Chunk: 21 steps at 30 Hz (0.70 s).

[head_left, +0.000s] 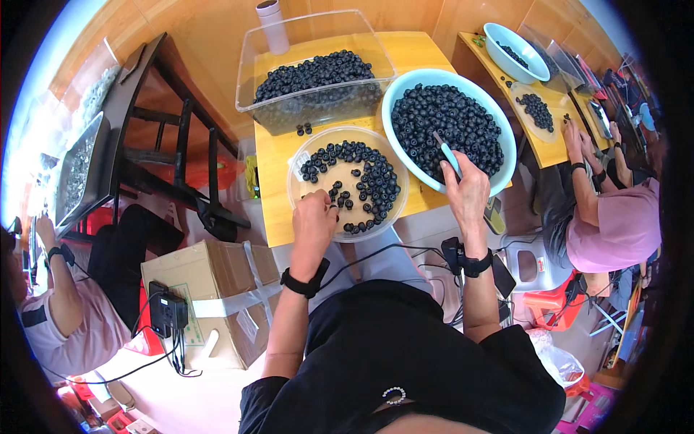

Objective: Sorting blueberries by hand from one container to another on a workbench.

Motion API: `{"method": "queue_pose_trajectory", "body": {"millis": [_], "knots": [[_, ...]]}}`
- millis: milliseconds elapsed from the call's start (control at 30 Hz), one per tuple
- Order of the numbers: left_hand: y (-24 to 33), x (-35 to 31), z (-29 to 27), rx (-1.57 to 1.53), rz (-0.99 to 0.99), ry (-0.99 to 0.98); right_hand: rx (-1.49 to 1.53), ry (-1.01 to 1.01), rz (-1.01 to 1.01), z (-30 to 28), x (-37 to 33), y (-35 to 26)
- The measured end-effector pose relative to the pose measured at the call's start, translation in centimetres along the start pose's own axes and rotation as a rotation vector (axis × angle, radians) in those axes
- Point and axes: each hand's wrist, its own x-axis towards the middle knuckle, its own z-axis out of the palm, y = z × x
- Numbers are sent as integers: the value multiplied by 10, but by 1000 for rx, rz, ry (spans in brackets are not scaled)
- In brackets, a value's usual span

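Note:
On the yellow table, a round clear plastic lid or shallow tray (pixel 295 189) holds a curved band of dark blueberries (pixel 379 181). My left hand (pixel 312 223) is over its near left side, fingertips pinched together beside a few loose berries; what they hold is hidden. My right hand (pixel 468 189) grips the light blue handle of a slim tool (pixel 450 155) with a thin metal end, which points into the berries. Those berries (pixel 441 119) heap up in a pale blue basin (pixel 389 130), right of the tray. The tool's exact kind cannot be made out.
A clear rectangular bin (pixel 311 98) of blueberries stands behind the tray, a pink bottle (pixel 272 27) beside it. A taped cardboard box (pixel 210 289) sits lower left. At right, another person (pixel 614 224) works at a table with a basin (pixel 517 50); one more (pixel 79 304) sits left.

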Motion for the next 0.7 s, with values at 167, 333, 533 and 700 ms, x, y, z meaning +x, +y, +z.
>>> {"method": "queue_pose_trajectory", "body": {"millis": [167,333,533,700], "knots": [[1,1,13,105,110,79,-12,-10,25,0,-1,-1],[4,3,14,78,101,57,-8,12,5,-1,0,-4],[-7,5,11,-165,105,95,-7,-15,18,-2,-1,-4],[-15,2,-6,-1077,-144,-161,-9,-7,16,-3,-1,-5]]}}
